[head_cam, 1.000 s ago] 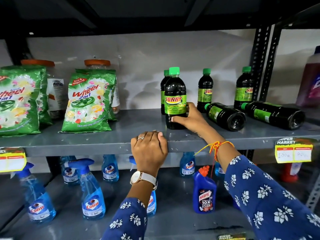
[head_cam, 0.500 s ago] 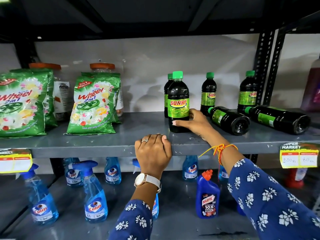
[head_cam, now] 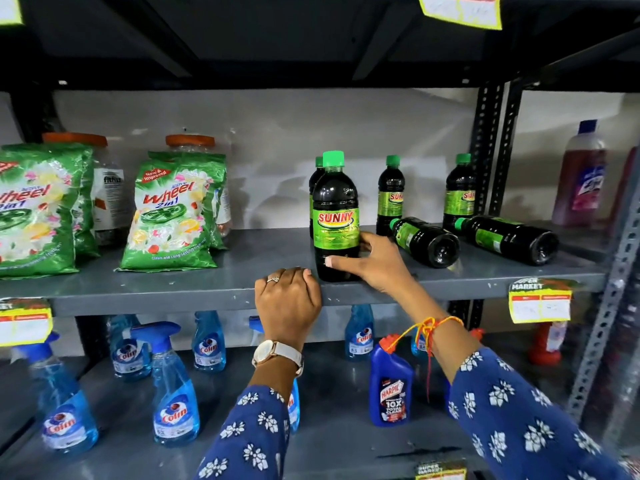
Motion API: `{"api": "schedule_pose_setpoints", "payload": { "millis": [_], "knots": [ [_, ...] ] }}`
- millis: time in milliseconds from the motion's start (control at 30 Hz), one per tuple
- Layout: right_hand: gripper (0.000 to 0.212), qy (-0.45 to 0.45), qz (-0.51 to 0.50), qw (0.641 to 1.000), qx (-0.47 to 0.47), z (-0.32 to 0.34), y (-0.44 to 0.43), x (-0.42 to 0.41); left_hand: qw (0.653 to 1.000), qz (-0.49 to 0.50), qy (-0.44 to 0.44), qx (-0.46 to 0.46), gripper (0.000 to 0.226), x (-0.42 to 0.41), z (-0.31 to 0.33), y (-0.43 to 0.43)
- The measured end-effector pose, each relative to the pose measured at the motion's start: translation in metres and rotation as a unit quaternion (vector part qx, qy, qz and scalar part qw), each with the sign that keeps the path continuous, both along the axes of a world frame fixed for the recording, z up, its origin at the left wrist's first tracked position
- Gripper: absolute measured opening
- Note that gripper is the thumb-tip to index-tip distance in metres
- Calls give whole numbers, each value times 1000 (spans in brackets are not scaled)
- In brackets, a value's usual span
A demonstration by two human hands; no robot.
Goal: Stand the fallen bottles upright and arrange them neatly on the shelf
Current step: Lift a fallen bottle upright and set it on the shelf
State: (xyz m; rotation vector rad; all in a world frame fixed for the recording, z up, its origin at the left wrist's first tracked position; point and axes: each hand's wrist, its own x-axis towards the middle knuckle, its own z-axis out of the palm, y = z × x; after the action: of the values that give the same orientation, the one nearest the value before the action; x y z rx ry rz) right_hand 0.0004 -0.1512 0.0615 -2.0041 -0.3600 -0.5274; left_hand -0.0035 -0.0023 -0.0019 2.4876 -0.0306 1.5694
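A dark Sunny bottle [head_cam: 335, 216] with a green cap stands upright near the front of the grey shelf [head_cam: 194, 289]. My right hand [head_cam: 375, 261] wraps its lower part from the right. My left hand [head_cam: 287, 301] is curled over the shelf's front edge, just left of that bottle. Another upright bottle [head_cam: 316, 181] is mostly hidden behind it. Two more stand at the back, one [head_cam: 390, 194] in the middle and one [head_cam: 460, 192] at the right. Two bottles lie on their sides, one [head_cam: 427, 240] near my right hand and one [head_cam: 509, 239] farther right.
Green Wheel detergent bags [head_cam: 175, 211] and orange-lidded jars [head_cam: 104, 188] fill the shelf's left part. A black upright post [head_cam: 486, 150] stands right of the bottles, with a pink bottle [head_cam: 581, 174] beyond. Below are blue Colin sprays [head_cam: 175, 393] and a Harpic bottle [head_cam: 391, 386]. Yellow price tags [head_cam: 540, 301] hang from the edge.
The view has tilted up a little, so everything sits lower in the frame. My right hand has slid down to the bottle's lower part. My left hand stays on the shelf edge.
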Motion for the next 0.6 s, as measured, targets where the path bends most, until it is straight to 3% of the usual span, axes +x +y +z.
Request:
{"api": "schedule_pose_setpoints", "payload": {
  "millis": [400,533,600],
  "knots": [
    [47,8,8,1000,-6,5,1,-17,1000,-10,3,2,38,-1,0,-1],
    [79,47,-18,996,69,13,-16,-19,986,-89,-74,-119,43,-5,1,-2],
    [73,-11,-103,985,135,24,-43,-14,965,-130,-150,-170,42,-12,2,-9]
  ]
}}
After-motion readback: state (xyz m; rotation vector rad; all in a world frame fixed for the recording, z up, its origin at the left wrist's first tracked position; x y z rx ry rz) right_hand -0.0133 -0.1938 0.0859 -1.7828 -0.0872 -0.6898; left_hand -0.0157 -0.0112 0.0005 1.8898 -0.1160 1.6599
